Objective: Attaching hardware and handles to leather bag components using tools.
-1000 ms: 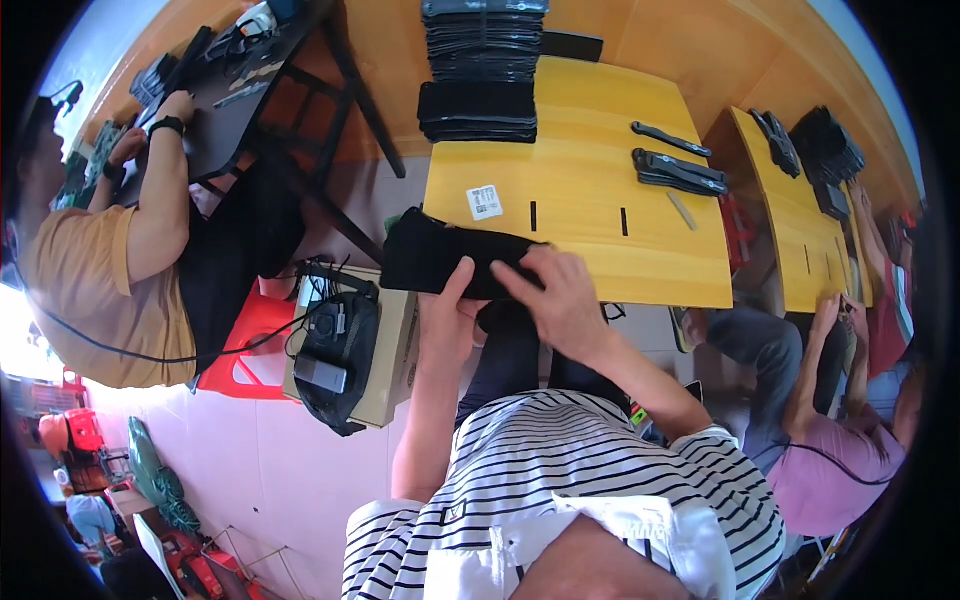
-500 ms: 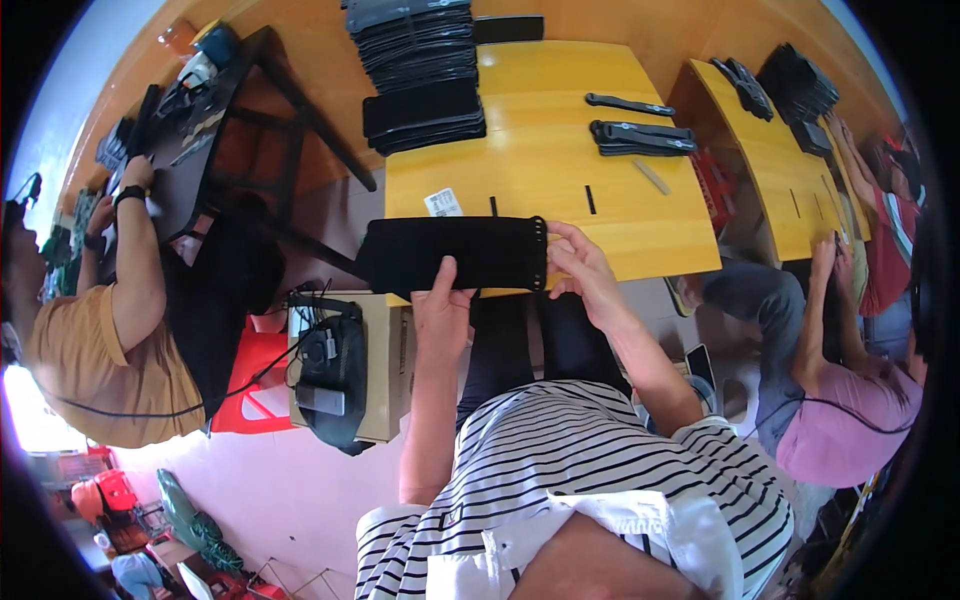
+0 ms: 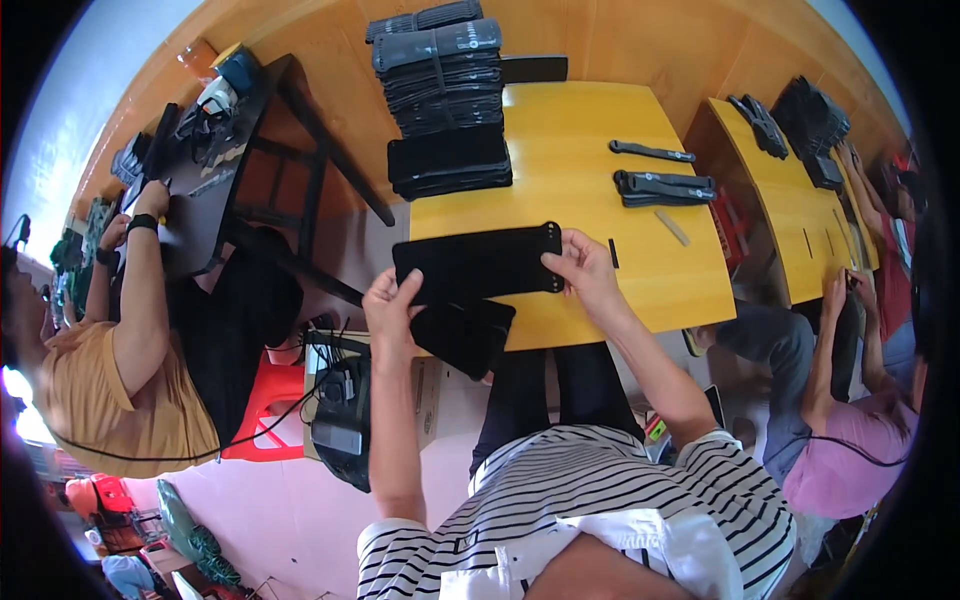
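both hands, left hand (image 3: 392, 305) and right hand (image 3: 585, 272), pinch the ends of a black fabric panel (image 3: 478, 262) at the yellow desk (image 3: 590, 120) edge; finished-looking stacks (image 3: 445, 110) sit beyond it, perhaps more left.

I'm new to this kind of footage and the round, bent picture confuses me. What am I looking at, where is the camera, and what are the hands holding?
There is no machine here: a person works with two bare hands. The camera sits on that person's head and looks down, so the striped shirt at the bottom is their own. The wide lens bends straight edges, which is why the picture looks round.

The left hand and the right hand hold a flat black fabric piece by its two ends, stretched over the near edge of a yellow table. A second black piece hangs just below it.

On the table lie stacks of similar black pieces and a few black straps. Other people sit at the left and right, at their own tables.
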The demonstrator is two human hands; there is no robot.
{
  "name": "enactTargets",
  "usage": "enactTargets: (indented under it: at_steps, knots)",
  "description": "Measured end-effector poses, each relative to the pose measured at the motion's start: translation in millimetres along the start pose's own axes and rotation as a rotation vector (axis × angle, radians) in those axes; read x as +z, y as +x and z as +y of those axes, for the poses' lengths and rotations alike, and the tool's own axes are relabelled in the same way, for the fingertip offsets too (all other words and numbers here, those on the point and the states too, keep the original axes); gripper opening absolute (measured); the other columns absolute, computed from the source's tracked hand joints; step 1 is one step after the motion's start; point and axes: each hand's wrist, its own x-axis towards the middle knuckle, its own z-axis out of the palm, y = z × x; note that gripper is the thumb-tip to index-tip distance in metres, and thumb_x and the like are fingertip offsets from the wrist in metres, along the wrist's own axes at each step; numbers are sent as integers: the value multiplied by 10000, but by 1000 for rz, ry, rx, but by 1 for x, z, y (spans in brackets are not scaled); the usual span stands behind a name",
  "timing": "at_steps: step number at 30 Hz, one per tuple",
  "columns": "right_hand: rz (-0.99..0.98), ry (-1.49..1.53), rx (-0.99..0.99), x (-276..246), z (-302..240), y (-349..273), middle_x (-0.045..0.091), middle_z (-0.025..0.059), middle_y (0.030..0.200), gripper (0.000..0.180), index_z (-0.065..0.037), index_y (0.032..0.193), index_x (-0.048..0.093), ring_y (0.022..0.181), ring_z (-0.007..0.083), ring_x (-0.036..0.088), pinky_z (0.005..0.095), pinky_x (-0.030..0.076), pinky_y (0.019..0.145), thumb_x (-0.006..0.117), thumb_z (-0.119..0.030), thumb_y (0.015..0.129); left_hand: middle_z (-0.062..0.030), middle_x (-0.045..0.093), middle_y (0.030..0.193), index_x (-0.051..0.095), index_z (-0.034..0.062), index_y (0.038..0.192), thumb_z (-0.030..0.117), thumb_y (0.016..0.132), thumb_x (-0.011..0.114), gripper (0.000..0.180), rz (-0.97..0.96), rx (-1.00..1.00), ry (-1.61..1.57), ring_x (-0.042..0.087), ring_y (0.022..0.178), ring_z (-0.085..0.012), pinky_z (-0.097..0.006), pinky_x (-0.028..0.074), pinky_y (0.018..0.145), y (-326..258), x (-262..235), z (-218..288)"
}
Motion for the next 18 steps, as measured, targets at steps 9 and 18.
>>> enactTargets:
  at_steps: [9, 18]
  knots:
    - [41, -399, -90, 15, 11, 163, 378, -45, 571, 256, -97, 674, 436, 431, 44, 365, 206, 297, 384, 659, -148, 788, 73, 429, 582, 628, 25, 738, 136, 794, 663, 130, 85, 278, 390, 375, 498, -34, -223, 296, 435, 160, 6, 25]
    - [-21, -149, -52, 24, -41, 186, 437, -74, 623, 143, -110, 760, 545, 559, 33, 441, 176, 354, 457, 680, -154, 773, 66, 515, 699, 625, 51, 913, 43, 782, 656, 135, -76, 334, 101, 452, 583, -17, -171, 381, 498, 164, 28, 81]
